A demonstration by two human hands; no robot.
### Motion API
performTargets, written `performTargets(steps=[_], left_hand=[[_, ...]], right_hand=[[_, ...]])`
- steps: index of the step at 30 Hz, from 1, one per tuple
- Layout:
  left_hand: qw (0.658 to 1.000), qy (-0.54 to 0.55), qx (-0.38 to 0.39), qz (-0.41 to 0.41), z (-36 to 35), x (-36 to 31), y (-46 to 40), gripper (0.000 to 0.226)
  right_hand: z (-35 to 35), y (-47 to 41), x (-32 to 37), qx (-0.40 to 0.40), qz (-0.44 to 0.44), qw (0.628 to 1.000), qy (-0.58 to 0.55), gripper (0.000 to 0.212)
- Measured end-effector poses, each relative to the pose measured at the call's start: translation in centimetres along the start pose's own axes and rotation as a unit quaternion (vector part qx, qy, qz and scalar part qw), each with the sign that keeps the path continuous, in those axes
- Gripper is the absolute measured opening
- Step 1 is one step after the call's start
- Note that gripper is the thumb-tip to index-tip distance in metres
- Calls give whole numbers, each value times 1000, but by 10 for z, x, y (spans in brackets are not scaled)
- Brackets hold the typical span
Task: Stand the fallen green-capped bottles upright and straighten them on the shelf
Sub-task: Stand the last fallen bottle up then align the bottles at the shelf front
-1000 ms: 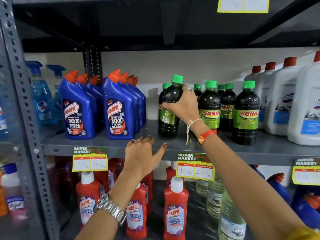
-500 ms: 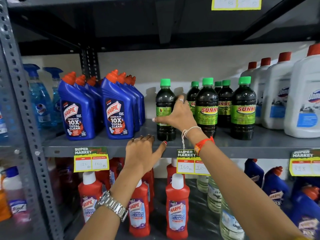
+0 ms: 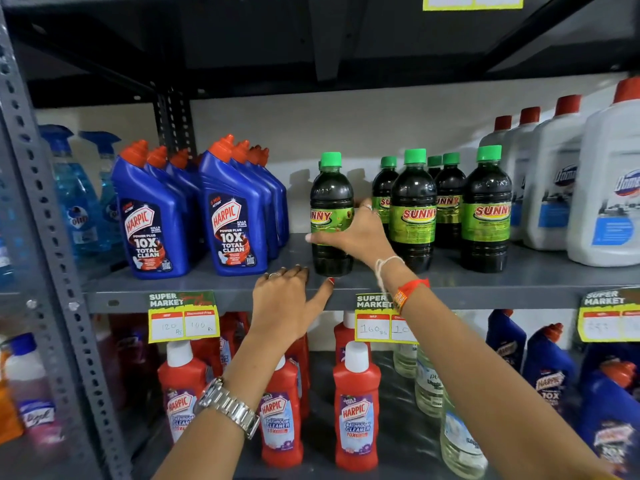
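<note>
A dark green-capped bottle (image 3: 330,202) with a green Sunny label stands upright on the grey shelf (image 3: 519,285), left of the other bottles. My right hand (image 3: 356,233) wraps its lower right side, thumb across the front under the label. Several more green-capped bottles (image 3: 414,209) stand upright in a group to its right, the rightmost one (image 3: 486,209) at the front. My left hand (image 3: 285,299) rests on the shelf's front edge just below and left of the held bottle, fingers spread, holding nothing.
Blue Harpic bottles (image 3: 232,220) stand left of the gap, white red-capped jugs (image 3: 609,195) at the right. Blue spray bottles (image 3: 74,188) sit far left behind the upright post (image 3: 45,237). Red Harpic bottles (image 3: 356,407) fill the lower shelf. Price tags (image 3: 183,318) hang from the edge.
The bottle went from tilted in my right hand to standing upright on the shelf; my right hand slid down its side and turned its label forward. My left hand stayed put.
</note>
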State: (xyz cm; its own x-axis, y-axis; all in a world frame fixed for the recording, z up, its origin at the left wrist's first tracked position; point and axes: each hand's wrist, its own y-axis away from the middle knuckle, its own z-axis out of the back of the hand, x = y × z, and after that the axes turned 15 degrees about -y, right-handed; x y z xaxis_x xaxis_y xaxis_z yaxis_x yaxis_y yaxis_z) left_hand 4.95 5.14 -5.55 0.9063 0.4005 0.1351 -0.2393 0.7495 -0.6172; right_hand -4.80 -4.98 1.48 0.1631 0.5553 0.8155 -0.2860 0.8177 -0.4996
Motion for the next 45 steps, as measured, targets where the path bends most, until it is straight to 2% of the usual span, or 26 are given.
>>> performTargets(steps=[1,4,10,15,18,22,24,26,28,30,32,33,36,40,45], left_hand=[[1000,0,0,0,0,0,0,81],[1000,8,-7,-1,-2,1,0,77],[1000,2,-10,-3,-5,1,-1,75],[1000,11,-15,-2,-6,1,-1,77],[1000,5,-8,3,-6,1,-1,80],[1000,17,22,14,-2,0,-3,86],[997,51,39,44,3,0,-5,85],[985,139,48,87,8,-2,-12,78],[950,287,60,106,13,-5,-29,80],[886,442,95,107,15,-8,-49,87],[836,523,129,101,13,-10,-62,85],[829,530,147,96,11,-11,-65,79],[834,519,168,88,10,-14,-63,62],[851,499,114,116,11,-20,-62,63],[875,461,81,125,11,-25,-60,69]], right_hand=[[-2,5,0,-15,22,999,24,104],[3,10,2,-48,46,998,-5,94],[15,8,3,24,-59,987,-145,72],[17,11,-2,14,-12,988,-155,79],[27,24,-6,-40,49,988,-141,72],[54,39,-18,-181,99,966,-156,51],[68,41,-29,-245,108,956,-116,50],[79,40,-38,-269,114,955,-52,56],[88,36,-45,-240,109,965,3,69],[95,29,-51,-176,65,982,19,86],[100,22,-58,-103,-3,994,-33,99],[102,20,-61,-71,-39,994,-67,101],[108,17,-68,-22,-88,990,-110,90],[107,17,-67,-33,-68,994,-84,76],[106,16,-62,-23,-61,996,-63,75]])
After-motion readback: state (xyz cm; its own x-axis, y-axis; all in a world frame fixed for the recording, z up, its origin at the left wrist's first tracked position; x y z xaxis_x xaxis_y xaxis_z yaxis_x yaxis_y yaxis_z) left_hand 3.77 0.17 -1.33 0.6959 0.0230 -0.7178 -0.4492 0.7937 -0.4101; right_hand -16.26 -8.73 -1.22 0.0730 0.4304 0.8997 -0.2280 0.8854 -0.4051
